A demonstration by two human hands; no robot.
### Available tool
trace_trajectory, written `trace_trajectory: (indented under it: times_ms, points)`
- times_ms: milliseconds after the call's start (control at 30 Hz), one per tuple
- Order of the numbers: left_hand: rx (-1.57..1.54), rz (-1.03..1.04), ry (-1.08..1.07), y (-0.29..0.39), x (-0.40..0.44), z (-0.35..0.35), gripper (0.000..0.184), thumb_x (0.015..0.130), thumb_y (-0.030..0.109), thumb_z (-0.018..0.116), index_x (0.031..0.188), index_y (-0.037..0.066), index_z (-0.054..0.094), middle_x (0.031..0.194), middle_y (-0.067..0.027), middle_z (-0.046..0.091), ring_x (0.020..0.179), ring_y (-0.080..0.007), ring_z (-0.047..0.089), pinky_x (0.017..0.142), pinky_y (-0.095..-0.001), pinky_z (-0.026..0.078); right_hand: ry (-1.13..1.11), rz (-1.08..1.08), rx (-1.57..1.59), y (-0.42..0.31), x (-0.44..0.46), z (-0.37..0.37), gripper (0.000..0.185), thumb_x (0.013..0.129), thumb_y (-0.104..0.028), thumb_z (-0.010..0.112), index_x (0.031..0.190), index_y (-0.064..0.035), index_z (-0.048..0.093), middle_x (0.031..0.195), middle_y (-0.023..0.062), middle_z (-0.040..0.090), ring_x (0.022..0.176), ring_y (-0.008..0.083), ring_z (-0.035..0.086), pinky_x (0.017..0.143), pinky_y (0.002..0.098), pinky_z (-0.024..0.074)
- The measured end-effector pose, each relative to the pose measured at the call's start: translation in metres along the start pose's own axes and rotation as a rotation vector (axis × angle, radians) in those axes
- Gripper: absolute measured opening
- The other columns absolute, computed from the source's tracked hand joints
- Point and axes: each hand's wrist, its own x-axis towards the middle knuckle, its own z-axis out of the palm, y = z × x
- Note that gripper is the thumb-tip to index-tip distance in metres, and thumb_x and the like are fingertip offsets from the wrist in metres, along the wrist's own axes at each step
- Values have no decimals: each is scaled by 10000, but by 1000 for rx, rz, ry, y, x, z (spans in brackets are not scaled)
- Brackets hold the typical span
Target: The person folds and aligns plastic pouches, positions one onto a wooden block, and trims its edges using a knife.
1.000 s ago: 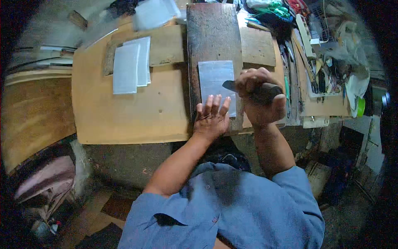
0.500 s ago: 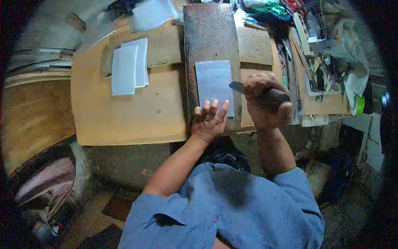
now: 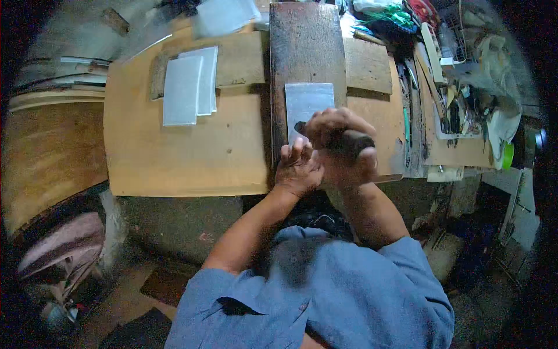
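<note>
A pale grey, rectangular sheet [image 3: 310, 98] lies on the dark wooden board [image 3: 303, 41] in front of me. At its near end, my left hand [image 3: 299, 168] rests with the fingers apart and slightly bent, tips on the sheet. My right hand [image 3: 343, 145] is closed around what looks like a knife [image 3: 356, 144] with a thick dark handle. Its short dark blade points left over the sheet, close to my left fingertips. Motion blurs the right hand, and I cannot tell whether the blade touches the sheet. The lower part of the sheet is hidden by my hands.
Several similar pale sheets [image 3: 183, 93] lie overlapped on the yellowish tabletop [image 3: 186, 160] to the left. More pale sheets [image 3: 226, 16] are at the back. On the right stands a white tray [image 3: 459, 136] of tools, with plastic bags [image 3: 381, 20] behind.
My right hand has moved left with the knife, from beside the sheet to over it, near my left hand. My left fingers are drawn in more. The whole view has shifted slightly.
</note>
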Motion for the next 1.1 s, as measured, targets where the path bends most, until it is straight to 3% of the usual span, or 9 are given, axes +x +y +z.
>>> trace_trajectory:
  times_ms: [167,300,467,600,667,733,833,933,1100]
  points:
    - [11,-2,42,3,5,-13,311,727,336,616,994,178,585,1083,-73,484,1068,-260,391,812,-421,314,-40,-53,228,-27,-1,10,717,749,-620,582,978,57,539,810,118,506,736,231,463,687,376,381]
    - [20,-23,48,4,9,-11,365,739,330,611,1077,202,562,1100,-66,474,1054,-256,397,809,-417,312,40,2,-45,-10,0,-17,704,726,-644,594,897,36,523,755,112,484,696,224,438,651,362,361]
    - [79,1,90,3,8,-12,430,736,310,618,1147,208,545,1095,-58,470,1035,-251,408,804,-409,306,-6,-120,47,-24,-6,-23,694,741,-602,600,939,59,529,737,117,474,685,227,426,658,375,357]
    - [97,7,95,5,10,-11,403,726,294,634,1111,211,547,1080,-46,482,1016,-246,423,793,-410,316,136,-23,5,-16,-6,-33,728,719,-642,590,916,56,528,732,106,476,689,222,437,642,359,366]
    - [92,4,111,3,12,-11,341,723,285,645,1046,213,561,1084,-41,488,1011,-247,432,785,-416,329,-57,-112,40,-23,-5,-42,725,735,-637,570,929,61,537,761,124,505,709,241,462,649,362,381]
    - [109,9,98,3,9,-9,487,720,309,623,1189,217,526,1085,-41,468,1021,-237,406,799,-400,301,-152,-145,58,-25,-6,-43,725,743,-635,560,936,63,541,776,133,519,719,250,474,653,363,388]
    - [98,0,84,6,11,-12,471,729,300,622,1184,218,532,1081,-35,472,1021,-235,407,802,-399,300,150,-74,-34,-25,-6,-39,718,746,-641,558,939,50,533,744,101,460,698,223,433,614,349,349]
    - [107,-2,104,5,11,-12,453,737,297,622,1176,216,541,1067,-36,478,1020,-236,407,808,-397,296,113,-185,6,-30,-9,-39,696,763,-619,558,941,52,525,736,77,419,682,205,402,607,339,326]
    - [60,15,77,5,5,-13,456,736,263,638,1183,212,560,1104,-31,491,1040,-216,435,807,-403,314,74,-84,9,-23,-6,-51,715,755,-638,563,922,56,515,734,62,401,671,192,378,603,330,308]
